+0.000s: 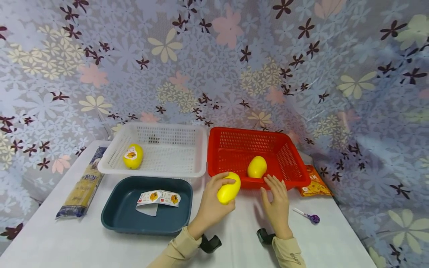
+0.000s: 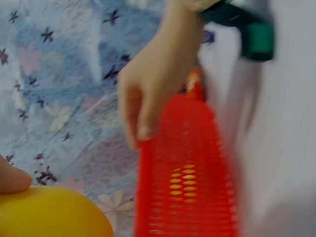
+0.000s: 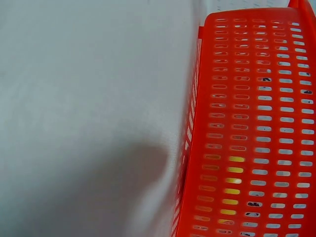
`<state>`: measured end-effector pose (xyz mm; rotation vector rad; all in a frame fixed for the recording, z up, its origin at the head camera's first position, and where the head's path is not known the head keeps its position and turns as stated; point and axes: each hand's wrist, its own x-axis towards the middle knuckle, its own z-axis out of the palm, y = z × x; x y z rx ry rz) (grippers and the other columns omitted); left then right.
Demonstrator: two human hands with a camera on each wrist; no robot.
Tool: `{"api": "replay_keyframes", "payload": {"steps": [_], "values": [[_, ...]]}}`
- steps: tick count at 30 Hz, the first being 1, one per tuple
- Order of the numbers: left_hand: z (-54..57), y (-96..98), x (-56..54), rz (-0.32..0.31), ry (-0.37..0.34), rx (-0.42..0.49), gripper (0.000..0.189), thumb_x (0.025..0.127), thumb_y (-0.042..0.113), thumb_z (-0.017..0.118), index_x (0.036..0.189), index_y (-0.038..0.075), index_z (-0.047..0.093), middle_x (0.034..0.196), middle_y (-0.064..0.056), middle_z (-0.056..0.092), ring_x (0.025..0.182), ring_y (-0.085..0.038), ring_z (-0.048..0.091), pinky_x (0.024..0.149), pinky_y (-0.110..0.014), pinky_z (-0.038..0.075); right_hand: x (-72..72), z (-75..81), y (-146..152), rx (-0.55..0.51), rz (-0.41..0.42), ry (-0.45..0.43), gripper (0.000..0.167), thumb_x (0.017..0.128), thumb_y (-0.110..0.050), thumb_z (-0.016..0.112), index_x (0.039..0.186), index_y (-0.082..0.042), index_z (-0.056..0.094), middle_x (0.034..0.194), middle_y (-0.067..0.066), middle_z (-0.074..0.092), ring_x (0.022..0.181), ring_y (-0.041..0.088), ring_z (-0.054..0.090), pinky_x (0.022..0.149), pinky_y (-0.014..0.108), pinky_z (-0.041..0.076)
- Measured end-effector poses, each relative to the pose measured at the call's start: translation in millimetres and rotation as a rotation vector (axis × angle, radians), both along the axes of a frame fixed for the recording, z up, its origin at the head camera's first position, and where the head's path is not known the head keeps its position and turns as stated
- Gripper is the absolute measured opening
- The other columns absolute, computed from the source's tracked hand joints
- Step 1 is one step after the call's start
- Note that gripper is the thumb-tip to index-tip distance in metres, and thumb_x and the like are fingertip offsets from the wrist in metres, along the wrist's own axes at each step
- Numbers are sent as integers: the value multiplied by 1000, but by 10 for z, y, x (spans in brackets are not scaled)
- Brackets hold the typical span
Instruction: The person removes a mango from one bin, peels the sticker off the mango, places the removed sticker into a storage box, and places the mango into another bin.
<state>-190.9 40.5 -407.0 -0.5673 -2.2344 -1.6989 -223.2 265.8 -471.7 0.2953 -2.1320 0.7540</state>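
A smooth yellow mango [image 1: 229,188] is held by my left hand [image 1: 214,203], raised before the front left of the red basket [image 1: 228,180]. In the left wrist view that mango [image 2: 54,212] fills the lower left corner, with a fingertip on it. My right hand [image 1: 278,203] has its fingertips right at the basket's front rim, fingers fairly straight. Inside the red basket lies another plain mango [image 1: 257,166], its yellow showing through the slots in both wrist views. A mango with a label on it [image 1: 133,156] lies in the white basket [image 1: 152,173].
At the front left stands a dark teal tray [image 1: 140,227], with printed mango labels [image 1: 159,197] inside. A long packet [image 1: 82,186] lies at the far left. Right of the red basket are an orange snack bag [image 1: 315,182] and a purple lollipop [image 1: 314,219]. Floral cloth [image 1: 214,74] hangs behind.
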Motion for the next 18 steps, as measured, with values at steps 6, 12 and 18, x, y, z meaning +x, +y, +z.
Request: {"api": "replay_keyframes", "payload": {"steps": [6,12,18], "values": [[197,87,-318,33,13,35,44,70,5,70,113,11,65,136,-9,53,121,-30,51,89,-41,45,17,15,-4,0,-10,-5,41,80,3,73,120,2,65,124,22,64,122,40,54,121,42,22],[223,193,-589,86,-40,45,43,74,7,70,116,11,65,138,-8,52,121,-31,50,88,-40,48,29,9,-4,0,-12,-15,41,80,3,73,120,1,65,124,21,65,122,39,54,121,39,20],[182,323,-808,100,-78,75,43,75,8,72,118,9,64,140,-10,50,126,-32,47,97,-47,45,23,25,-9,2,4,22,41,79,5,72,119,2,66,122,22,65,120,40,55,122,30,17]]}}
